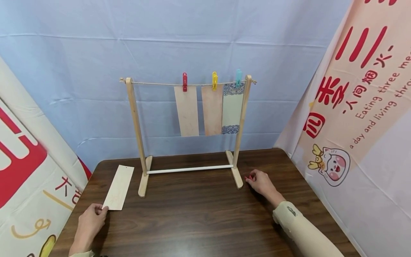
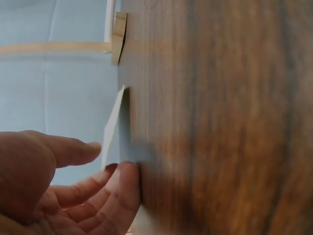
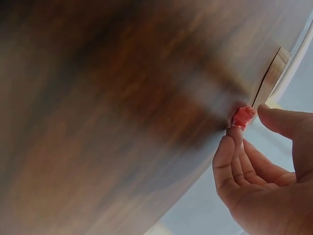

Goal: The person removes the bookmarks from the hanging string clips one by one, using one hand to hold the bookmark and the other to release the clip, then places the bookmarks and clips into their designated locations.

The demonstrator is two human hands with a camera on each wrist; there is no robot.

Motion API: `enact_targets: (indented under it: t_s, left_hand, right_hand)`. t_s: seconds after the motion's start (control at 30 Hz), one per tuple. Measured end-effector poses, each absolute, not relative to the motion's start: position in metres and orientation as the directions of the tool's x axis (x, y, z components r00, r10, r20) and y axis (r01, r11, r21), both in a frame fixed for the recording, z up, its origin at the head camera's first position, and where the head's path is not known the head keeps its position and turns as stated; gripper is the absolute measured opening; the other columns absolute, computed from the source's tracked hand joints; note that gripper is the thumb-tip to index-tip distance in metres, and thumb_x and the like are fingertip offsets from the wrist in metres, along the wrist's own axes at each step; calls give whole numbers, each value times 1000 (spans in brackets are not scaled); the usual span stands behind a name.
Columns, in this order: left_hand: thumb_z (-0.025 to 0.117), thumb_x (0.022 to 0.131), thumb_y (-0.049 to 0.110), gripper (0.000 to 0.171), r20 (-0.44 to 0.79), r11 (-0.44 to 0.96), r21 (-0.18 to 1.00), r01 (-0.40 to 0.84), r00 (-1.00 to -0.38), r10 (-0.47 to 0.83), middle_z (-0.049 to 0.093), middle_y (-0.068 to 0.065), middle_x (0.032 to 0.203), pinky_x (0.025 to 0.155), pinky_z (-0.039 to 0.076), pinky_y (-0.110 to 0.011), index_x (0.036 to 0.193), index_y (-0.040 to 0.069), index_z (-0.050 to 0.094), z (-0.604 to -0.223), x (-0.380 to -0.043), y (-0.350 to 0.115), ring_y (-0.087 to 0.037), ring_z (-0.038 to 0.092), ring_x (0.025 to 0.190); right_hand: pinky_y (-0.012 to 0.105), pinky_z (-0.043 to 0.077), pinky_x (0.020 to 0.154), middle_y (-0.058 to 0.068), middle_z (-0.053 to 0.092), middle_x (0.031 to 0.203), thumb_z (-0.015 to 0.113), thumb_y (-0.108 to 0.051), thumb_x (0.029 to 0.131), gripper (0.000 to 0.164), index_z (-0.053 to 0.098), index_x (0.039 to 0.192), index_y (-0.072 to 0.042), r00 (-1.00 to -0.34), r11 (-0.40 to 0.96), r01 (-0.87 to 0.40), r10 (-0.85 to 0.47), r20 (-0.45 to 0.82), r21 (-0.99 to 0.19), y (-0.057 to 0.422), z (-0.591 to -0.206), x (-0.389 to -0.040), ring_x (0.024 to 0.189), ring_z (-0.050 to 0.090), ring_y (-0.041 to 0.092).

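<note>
My left hand (image 1: 90, 223) is at the near left corner of a cream paper card (image 1: 119, 187), which has a small hole at its far end. The left wrist view shows the card (image 2: 113, 125) edge-on and tilted, its near end between thumb and fingers (image 2: 129, 183). At the right of the table my right hand (image 1: 262, 184) pinches a red clothespin (image 3: 243, 116) low over the tabletop. Three cards hang from a rope (image 1: 154, 84) on a wooden rack (image 1: 136, 121): one cream (image 1: 187, 112), one pinkish (image 1: 212, 110), one blue-patterned (image 1: 232, 109).
Red (image 1: 184, 82), yellow (image 1: 214, 81) and light blue (image 1: 238, 78) clothespins clip the hanging cards. A white rod (image 1: 189, 169) joins the rack's feet (image 1: 236, 173) on the dark wooden table (image 1: 186, 221). Blue cloth (image 1: 80, 71) hangs behind, with printed banners (image 1: 359, 89) at the sides.
</note>
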State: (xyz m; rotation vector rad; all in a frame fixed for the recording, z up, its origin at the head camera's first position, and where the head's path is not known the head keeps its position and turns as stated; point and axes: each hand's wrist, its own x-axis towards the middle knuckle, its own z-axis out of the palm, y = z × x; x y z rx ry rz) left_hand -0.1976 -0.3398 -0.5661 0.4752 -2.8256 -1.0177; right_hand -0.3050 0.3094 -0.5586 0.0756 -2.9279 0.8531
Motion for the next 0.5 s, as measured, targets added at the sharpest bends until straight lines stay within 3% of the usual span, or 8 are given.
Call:
enact_targets:
  t_s: [0.17, 0.37, 0.5]
  left_hand:
    - [59, 108, 21, 33, 2, 728, 640, -246, -947, -322, 68, -3, 77, 57, 44, -31, 115, -11, 62, -566, -196, -338, -12, 63, 58]
    - [62, 106, 20, 28, 69, 767, 600, -227, -941, -332, 67, -6, 79, 65, 45, -37, 109, -8, 66, -565, -194, -335, -22, 60, 71]
    - [64, 104, 19, 25, 115, 782, 584, -217, -932, -344, 68, -8, 83, 68, 45, -41, 107, -6, 68, -562, -195, -329, -26, 62, 77]
  right_hand:
    - [37, 50, 67, 7, 61, 80, 78, -15, 99, 27, 69, 113, 6, -993, 844, -76, -14, 120, -530, 310, -560, -305, 69, 56, 18]
    - [40, 52, 70, 8, 61, 81, 78, -14, 99, 25, 70, 111, 6, -984, 839, -114, -23, 175, -531, 310, -558, -303, 71, 57, 19]
    - [46, 55, 75, 10, 64, 84, 77, -13, 99, 31, 69, 119, 9, -977, 834, -140, -27, 212, -535, 310, -555, -305, 76, 61, 23]
